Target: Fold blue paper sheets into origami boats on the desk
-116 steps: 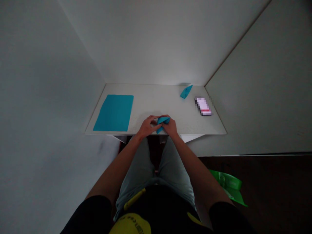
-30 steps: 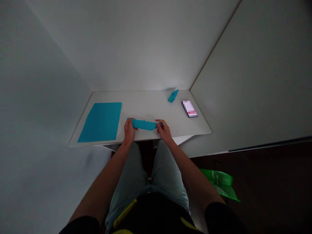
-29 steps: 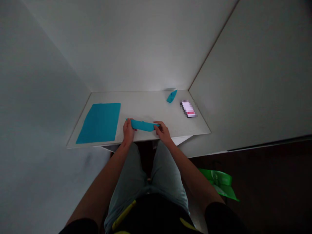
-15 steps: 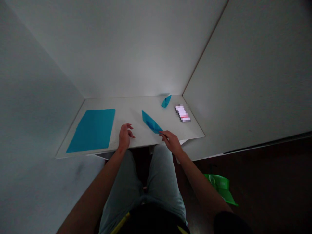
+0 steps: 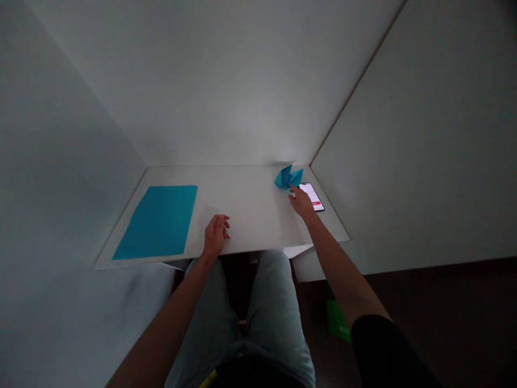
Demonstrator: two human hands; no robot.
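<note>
My right hand (image 5: 301,202) reaches to the far right corner of the white table (image 5: 250,210). Its fingertips pinch the near end of a folded blue paper piece (image 5: 296,177). That piece stands right beside another small folded blue paper piece (image 5: 282,178), and the two touch or nearly touch. My left hand (image 5: 215,235) rests at the table's front edge, fingers loosely curled and apart, holding nothing. A flat blue paper sheet (image 5: 157,221) lies on the left side of the table, a little left of my left hand.
A phone (image 5: 313,195) with a lit screen lies at the right, just beyond my right hand. White walls close the table in on the left, back and right. A green object (image 5: 337,321) lies on the dark floor at the right of my legs.
My left hand let go of the folded blue paper and stayed at the front edge. My right hand carried it from the table's front to the far right corner, beside the other folded piece.
</note>
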